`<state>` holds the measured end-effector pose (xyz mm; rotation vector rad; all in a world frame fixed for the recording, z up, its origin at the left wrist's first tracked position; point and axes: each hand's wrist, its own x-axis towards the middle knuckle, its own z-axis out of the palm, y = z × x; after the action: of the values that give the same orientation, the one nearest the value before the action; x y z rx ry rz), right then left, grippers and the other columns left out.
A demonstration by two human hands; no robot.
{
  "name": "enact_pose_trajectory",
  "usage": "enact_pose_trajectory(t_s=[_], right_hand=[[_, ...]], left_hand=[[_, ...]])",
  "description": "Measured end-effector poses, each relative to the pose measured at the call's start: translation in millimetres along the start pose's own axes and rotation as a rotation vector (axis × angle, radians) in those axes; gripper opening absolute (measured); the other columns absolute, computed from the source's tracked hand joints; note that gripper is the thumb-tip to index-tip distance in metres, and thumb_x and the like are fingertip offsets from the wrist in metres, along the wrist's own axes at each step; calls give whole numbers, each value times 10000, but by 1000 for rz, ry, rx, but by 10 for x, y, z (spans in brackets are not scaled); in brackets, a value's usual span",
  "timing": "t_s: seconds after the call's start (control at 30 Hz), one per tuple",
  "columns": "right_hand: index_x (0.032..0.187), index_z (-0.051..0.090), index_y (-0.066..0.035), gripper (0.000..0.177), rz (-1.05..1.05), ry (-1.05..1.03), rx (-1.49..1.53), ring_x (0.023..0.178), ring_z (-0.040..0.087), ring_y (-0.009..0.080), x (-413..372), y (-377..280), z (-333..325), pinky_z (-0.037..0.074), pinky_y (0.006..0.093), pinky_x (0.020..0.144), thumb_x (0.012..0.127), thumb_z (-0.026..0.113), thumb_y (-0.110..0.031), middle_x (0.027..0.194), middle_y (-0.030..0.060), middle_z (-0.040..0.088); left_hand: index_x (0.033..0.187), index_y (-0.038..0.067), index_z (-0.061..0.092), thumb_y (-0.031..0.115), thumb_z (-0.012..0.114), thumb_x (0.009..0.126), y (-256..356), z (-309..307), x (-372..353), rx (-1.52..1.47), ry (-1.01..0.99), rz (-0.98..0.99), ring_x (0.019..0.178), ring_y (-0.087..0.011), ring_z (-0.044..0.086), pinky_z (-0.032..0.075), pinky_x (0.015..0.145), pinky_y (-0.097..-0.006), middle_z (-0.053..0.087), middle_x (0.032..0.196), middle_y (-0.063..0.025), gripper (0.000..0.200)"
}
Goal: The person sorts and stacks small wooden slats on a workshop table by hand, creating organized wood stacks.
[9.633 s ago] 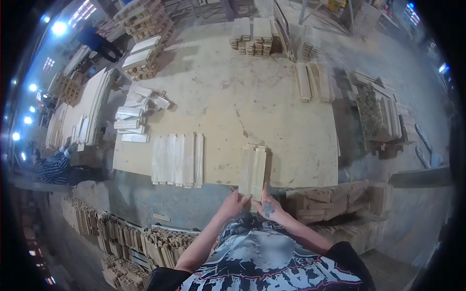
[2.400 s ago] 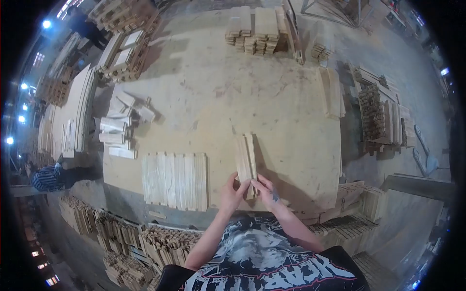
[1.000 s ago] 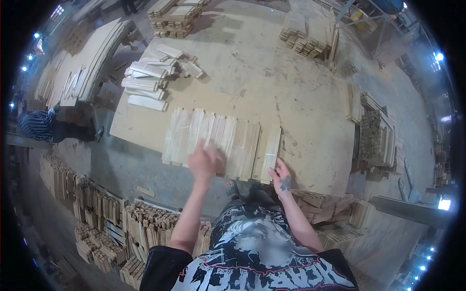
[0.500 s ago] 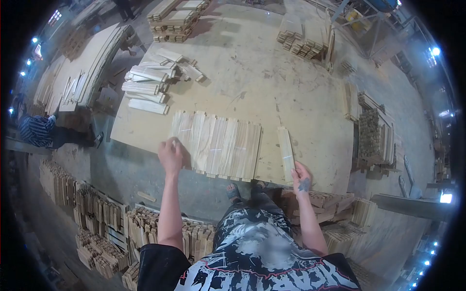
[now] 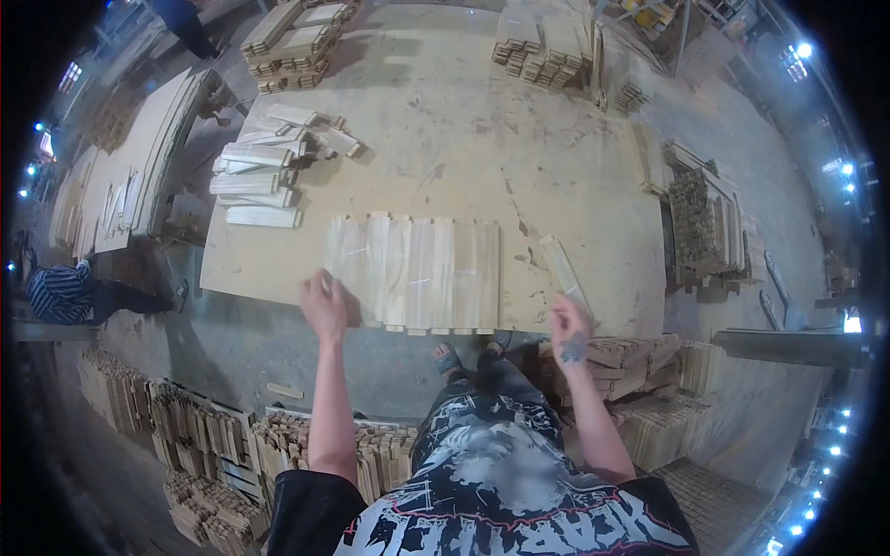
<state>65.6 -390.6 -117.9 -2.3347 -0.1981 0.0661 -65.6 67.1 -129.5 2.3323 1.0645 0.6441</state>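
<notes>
A row of pale wooden slats point(image 5: 426, 273) lies side by side near the table's front edge, their near ends uneven. My left hand point(image 5: 324, 306) is at the left side of this row, its fingers curled in and their tips partly hidden. To the right, a single wooden slat point(image 5: 562, 264) lies slantwise on the board, apart from the row. My right hand point(image 5: 569, 326) is over the near end of that slat, fingers bent and slightly blurred; I cannot tell whether they grip it.
Loose slats point(image 5: 264, 176) are heaped at the table's left, with stacked slats point(image 5: 292, 46) at the far left and another stack point(image 5: 542, 56) at the far right. Upright bundles point(image 5: 343, 445) stand on the floor near me. A person in a striped shirt point(image 5: 60, 295) is at far left.
My right hand has moved forward along the single slat, which now slants more, its far end pointing left. My left hand stays by the row. The camera view has shifted slightly.
</notes>
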Motion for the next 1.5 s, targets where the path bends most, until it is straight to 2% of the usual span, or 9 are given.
enact_pose_trajectory(t_s=[0.53,0.73,0.87,0.97,1.07,1.13,1.27,1.43,1.5], right_hand=[[1279,676,-40,334,212,-33,293,1043,675,205,-434,154,9,549,316,883,947,665,-73,1187,123,655],[1324,618,-62,488,-92,296,-271,1216,569,327,-113,150,-293,496,392,999,849,732,-63,1275,154,582],[1298,641,-72,508,15,182,-394,1179,573,364,47,132,-348,476,458,1002,809,761,-139,1220,184,594],[1298,657,-51,500,125,-8,-276,1136,620,300,115,219,-442,504,432,956,828,774,-173,1188,156,647],[1313,663,-35,489,564,-128,441,1023,661,205,64,-17,-436,533,358,860,867,776,-203,1111,103,691],[1384,603,-24,547,286,-69,419,921,659,137,-125,-50,-150,532,270,765,890,778,-181,1051,55,688],[1335,601,-66,606,190,-252,416,1023,639,195,-381,-1186,53,542,323,832,793,852,-163,1171,94,648],[1311,610,-67,561,-193,-327,315,1019,628,223,-398,-1480,-68,540,351,870,795,822,-120,1189,117,616],[1325,608,-69,551,-89,-193,244,1022,634,221,-430,-965,-27,542,347,871,815,808,-122,1192,121,615]], left_hand=[[1177,4,674,84,706,894,462,-27,-851,-330,-208,-168,883,-284,629,513,781,-378,619,1028,-167,296],[1082,-14,667,163,724,917,140,37,-876,-431,-168,-393,794,-184,613,521,760,-346,671,901,-94,248],[1073,-1,669,170,717,928,-54,44,-335,-371,1,-240,810,-192,610,514,761,-362,664,889,-90,229],[1092,5,671,165,710,938,59,-108,16,82,259,105,837,-202,628,510,772,-369,681,913,-114,225],[1105,-3,666,185,671,989,524,-237,-54,-45,143,35,904,-168,606,499,808,-331,679,1010,-93,221],[1173,-2,658,183,652,998,1080,-277,-379,-394,-267,-135,946,-164,614,504,833,-332,680,1037,-88,254],[1397,4,571,150,662,990,1947,-124,-1364,-672,-584,11,969,-135,606,496,854,-299,678,1067,-73,441],[1429,1,551,113,602,1018,1532,-244,-1308,-699,-409,-241,959,-195,651,523,855,-315,693,1108,-123,429],[1449,52,562,46,580,1019,1173,-371,-1030,-498,-315,-174,857,-101,538,472,782,-246,599,926,3,431]])
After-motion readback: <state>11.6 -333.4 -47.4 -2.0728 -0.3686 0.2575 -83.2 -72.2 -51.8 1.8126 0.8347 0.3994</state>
